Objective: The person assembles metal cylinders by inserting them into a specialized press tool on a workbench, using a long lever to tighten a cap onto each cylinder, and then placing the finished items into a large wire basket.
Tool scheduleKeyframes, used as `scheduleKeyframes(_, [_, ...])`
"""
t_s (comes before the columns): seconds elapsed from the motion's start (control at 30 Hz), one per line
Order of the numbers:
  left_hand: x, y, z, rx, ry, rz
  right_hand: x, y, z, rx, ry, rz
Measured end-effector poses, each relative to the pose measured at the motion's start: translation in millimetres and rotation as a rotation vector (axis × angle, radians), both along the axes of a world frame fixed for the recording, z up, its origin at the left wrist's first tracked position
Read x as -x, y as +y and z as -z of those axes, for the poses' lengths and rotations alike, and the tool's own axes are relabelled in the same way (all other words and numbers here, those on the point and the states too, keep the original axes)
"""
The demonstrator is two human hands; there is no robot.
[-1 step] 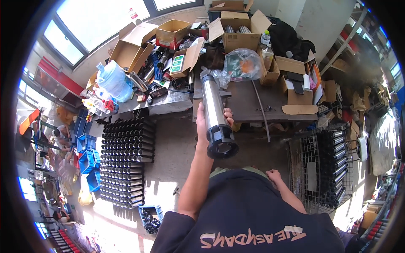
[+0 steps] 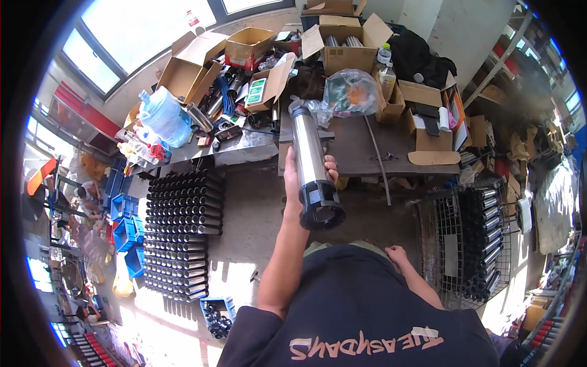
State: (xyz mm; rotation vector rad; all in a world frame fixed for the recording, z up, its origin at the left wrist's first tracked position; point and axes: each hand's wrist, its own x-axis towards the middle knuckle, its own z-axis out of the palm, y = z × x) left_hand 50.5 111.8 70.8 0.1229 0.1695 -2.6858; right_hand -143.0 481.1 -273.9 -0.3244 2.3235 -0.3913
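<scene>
Right at the bottom, the person's dark shirt fills the view, and the right hand [image 2: 396, 253] sits low against the body, fingers curled into a loose fist with nothing in it. Up from there, the left hand [image 2: 301, 177] is raised, fingers wrapped firmly around one steel cylinder [image 2: 310, 160] with a black collar at its near end, open mouth pointing back at the camera. It hangs in the air over the floor, its far tip reaching over the front edge of the bench [image 2: 361, 153].

Off to the left, black tubes [image 2: 183, 226] lie stacked on the floor in tight rows, far too many to count. Beside them, several blue bins [image 2: 125, 229], at least three. To the right, one wire cage [image 2: 465, 244] holds more dark tubes standing packed together.

Further out, the bench carries one thin rod [image 2: 379, 160] and one clear plastic bag [image 2: 350, 92]. Behind that, open cardboard boxes [image 2: 342, 43], at least six, two plastic bottles [image 2: 384, 61] and one big blue water jug [image 2: 164, 117].
</scene>
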Motion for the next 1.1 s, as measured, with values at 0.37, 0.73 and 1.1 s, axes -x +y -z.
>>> scheduleKeyframes(0.37, [-13, 6, -4, 0.596, -0.48, 0.003, -10, -50, -29, 0.238, 0.124, -0.015])
scheduleKeyframes(0.73, [44, 82, -13, 1.706, -0.639, 0.086, 49, -223, -430, 1.614, -0.448, 0.303])
scheduleKeyframes(1.1, [220, 212, 6, 0.425, -0.138, 0.827, 208, -41, -283, 1.505, -0.261, 0.669])
